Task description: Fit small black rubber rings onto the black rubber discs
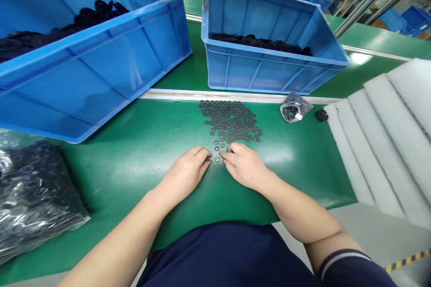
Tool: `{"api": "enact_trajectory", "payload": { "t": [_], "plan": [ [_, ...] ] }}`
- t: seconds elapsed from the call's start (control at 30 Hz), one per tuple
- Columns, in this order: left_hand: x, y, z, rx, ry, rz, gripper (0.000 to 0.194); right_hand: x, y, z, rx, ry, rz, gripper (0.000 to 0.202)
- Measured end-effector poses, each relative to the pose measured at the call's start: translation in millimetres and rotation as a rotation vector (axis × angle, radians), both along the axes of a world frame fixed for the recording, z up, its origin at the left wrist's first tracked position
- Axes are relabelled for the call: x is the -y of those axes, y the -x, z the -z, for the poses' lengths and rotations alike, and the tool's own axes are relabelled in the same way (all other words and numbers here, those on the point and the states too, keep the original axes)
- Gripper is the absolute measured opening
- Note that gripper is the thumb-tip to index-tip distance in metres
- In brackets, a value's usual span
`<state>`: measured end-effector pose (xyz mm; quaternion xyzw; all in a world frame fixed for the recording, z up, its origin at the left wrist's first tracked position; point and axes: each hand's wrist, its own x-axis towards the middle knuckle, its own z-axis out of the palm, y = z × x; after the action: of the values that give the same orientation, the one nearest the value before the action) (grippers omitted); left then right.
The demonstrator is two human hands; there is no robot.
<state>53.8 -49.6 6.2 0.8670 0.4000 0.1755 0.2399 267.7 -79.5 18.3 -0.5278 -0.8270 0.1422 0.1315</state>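
Observation:
Many small dark rings [232,119] lie spread in one layer on the green tabletop [134,152]. A few stand apart at the near end, among them a ring with a lighter top [217,159] between my hands. My left hand [188,169] rests left of these, thumb and fingers closed together near the loose rings. From the right, my right hand [244,165] reaches to the same rings with its fingers drawn together, fingertips close to them. Whatever either set of fingertips pinches is too small or hidden to make out.
Two blue crates [269,69] [101,80] with black parts stand behind. At left lies a clear bag of dark parts [37,197]. To the right are a small open bag [292,111], a black round part [321,115] and stacked white foam sheets [380,130].

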Motion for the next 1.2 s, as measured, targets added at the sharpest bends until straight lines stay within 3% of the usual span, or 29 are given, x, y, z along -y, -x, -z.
{"api": "enact_trajectory", "payload": {
  "t": [0.1,0.43,0.7,0.97,1.2],
  "plan": [
    [-2,4,1.0,-0.052,-0.007,-0.008,0.021,-1,3,-3.5,0.1,0.015,-0.009,0.026],
    [0,2,-2.2,-0.112,0.002,0.036,0.025,-9,-8,7.2,-0.172,0.04,0.029,0.019],
    [-23,-15,-2.3,0.149,0.066,-0.025,0.017,-12,-7,10.8,-0.231,0.037,0.073,0.019],
    [-49,-27,-10.5,0.027,0.15,0.091,0.013,-13,-8,12.0,-0.253,0.025,0.067,0.018],
    [-53,-31,-18.2,-0.055,0.189,0.02,0.01,-13,-9,11.0,-0.259,0.054,0.075,0.018]
  ]
}}
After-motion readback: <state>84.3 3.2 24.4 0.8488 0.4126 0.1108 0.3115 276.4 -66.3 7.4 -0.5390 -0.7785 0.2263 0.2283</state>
